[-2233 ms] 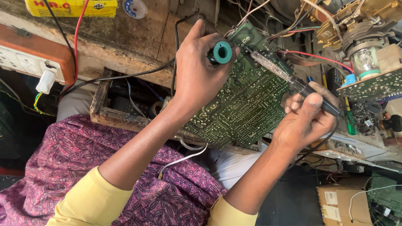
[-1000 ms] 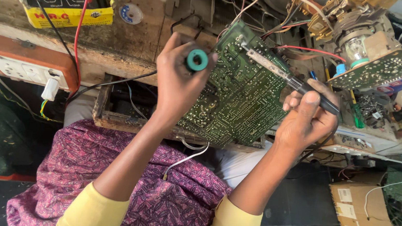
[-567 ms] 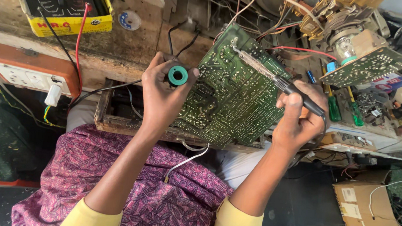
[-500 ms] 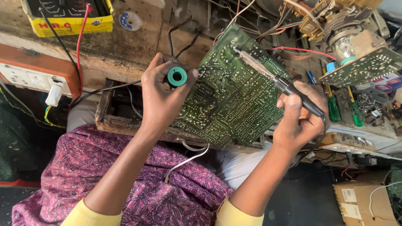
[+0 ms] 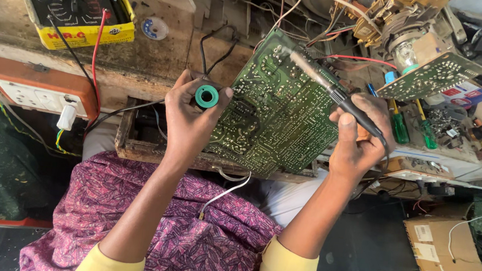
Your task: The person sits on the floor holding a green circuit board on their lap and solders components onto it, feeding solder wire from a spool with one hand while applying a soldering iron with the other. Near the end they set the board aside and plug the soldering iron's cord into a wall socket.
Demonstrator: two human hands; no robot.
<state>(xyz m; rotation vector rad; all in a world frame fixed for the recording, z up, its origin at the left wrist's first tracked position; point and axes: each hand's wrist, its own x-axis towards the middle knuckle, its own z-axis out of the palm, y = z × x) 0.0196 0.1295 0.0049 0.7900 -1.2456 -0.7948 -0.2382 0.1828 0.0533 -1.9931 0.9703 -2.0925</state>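
Your left hand [image 5: 187, 119], left of frame centre, is closed around a small green solder spool [image 5: 206, 96], fingers wrapped about its rim. Your right hand [image 5: 357, 140], right of centre, grips the dark handle of a soldering iron [image 5: 337, 94] in a closed fist, thumb along the handle. The iron's tip rests near the upper edge of the green circuit board [image 5: 277, 115], which stands tilted between both hands at frame centre. A yellow multimeter [image 5: 72, 4] lies on the desk [image 5: 161, 53] at upper left. An orange socket box [image 5: 36, 85] sits at left.
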